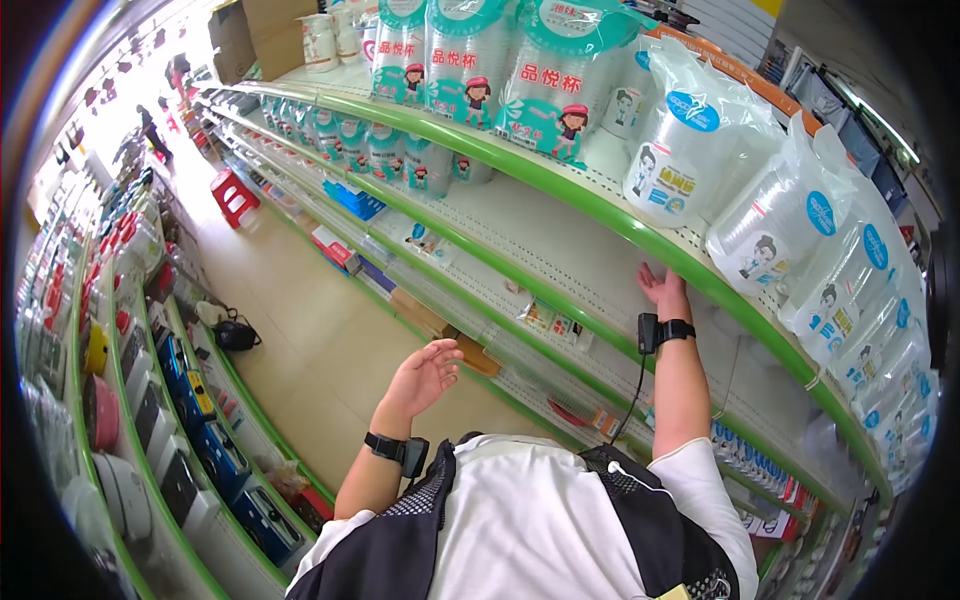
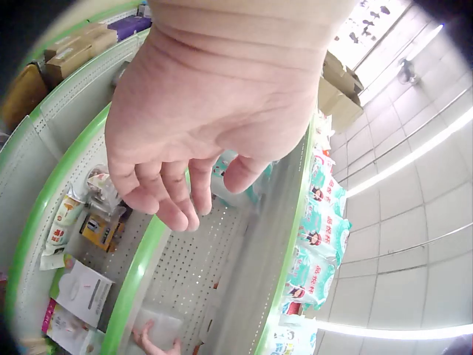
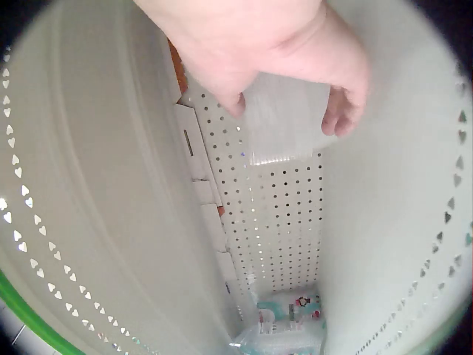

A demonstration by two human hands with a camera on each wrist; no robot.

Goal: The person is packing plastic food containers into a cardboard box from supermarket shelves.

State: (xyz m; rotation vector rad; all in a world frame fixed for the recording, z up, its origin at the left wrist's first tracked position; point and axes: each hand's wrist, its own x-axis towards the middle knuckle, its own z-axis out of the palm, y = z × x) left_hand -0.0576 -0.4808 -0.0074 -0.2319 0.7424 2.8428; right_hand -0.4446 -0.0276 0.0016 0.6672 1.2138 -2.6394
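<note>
My right hand [image 1: 663, 287] reaches in over a mid-height shelf, under the green-edged shelf above. In the right wrist view, a translucent whitish plastic pack [image 3: 284, 126] with a ridged front edge lies between the thumb on the left and bent fingers on the right. The right hand [image 2: 154, 342] and the same pale pack [image 2: 159, 322] also appear at the bottom of the left wrist view. My left hand [image 1: 422, 378] hovers in front of the shelves, holding nothing. Its fingers hang loosely bent in the left wrist view.
Bagged plastic cups with teal labels [image 1: 465, 60] and clear bags of cups [image 1: 675, 150] line the shelf above. Smaller teal cup packs [image 1: 390, 150] stand farther left. A red stool [image 1: 234, 198] and a black bag [image 1: 236, 331] are in the aisle, beside the opposite stocked shelves.
</note>
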